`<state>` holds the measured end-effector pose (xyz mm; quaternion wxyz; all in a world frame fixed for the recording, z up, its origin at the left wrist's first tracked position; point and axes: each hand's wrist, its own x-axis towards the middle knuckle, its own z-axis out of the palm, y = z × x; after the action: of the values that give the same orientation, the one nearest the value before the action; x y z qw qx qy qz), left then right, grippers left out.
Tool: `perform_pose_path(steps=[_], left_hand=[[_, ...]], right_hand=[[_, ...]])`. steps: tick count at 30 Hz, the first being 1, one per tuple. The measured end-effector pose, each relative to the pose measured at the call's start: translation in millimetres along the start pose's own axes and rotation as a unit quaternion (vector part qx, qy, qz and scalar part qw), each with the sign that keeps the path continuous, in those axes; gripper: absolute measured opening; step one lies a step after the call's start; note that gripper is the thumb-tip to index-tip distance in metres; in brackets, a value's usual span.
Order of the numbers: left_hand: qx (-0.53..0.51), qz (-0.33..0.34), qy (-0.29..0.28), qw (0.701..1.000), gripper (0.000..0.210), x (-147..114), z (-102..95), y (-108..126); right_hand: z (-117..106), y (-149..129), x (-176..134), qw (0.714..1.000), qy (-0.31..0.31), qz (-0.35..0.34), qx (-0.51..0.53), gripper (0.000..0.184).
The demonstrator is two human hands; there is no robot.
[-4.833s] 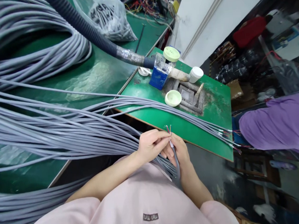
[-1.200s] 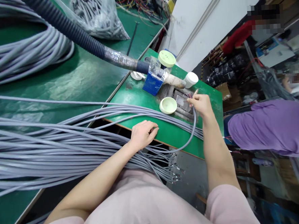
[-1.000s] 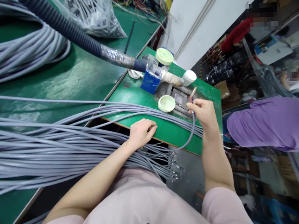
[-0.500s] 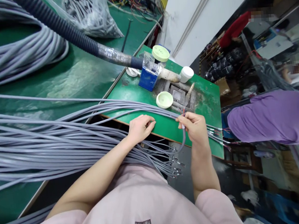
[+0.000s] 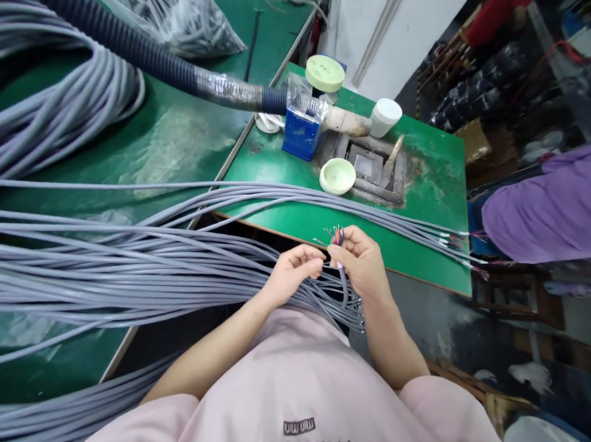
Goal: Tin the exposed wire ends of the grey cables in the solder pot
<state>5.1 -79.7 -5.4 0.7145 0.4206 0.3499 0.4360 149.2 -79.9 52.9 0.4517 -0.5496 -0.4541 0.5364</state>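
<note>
My right hand [image 5: 362, 262] pinches the end of a grey cable [image 5: 344, 286] close to my body. From that end fans a tuft of thin coloured wires [image 5: 336, 236], with orange, blue and red strands among them. Just left of the wires is my left hand [image 5: 296, 273], its fingers curled towards the thumb; whatever may be between the fingertips is hidden. Behind both hands, a bundle of grey cables [image 5: 294, 193] lies across the green board [image 5: 256, 233], with stripped ends past its right side. Many more grey cables [image 5: 179, 281] run beneath my left forearm.
A dark corrugated hose [image 5: 160, 62] reaches a blue box [image 5: 300, 135]. Around a square metal pot [image 5: 369, 163] stand a pale green bowl [image 5: 337, 177], a white cup [image 5: 385, 117] and a round pale lid [image 5: 325, 73]. A person in a purple top [image 5: 550, 212] is at right.
My right hand has drawn the cable end left and towards me, off the cable bundle. My left hand has shifted right, beside the wires. The camera view has shifted somewhat.
</note>
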Motion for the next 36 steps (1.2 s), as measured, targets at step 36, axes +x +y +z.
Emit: perform_pose_path(steps=[36], left_hand=[[-0.346,-0.140,0.039,0.927,0.031,-10,22.7,25]], right_hand=[[15,8,-9,0.990,-0.100,0.063,0.079,0.038]])
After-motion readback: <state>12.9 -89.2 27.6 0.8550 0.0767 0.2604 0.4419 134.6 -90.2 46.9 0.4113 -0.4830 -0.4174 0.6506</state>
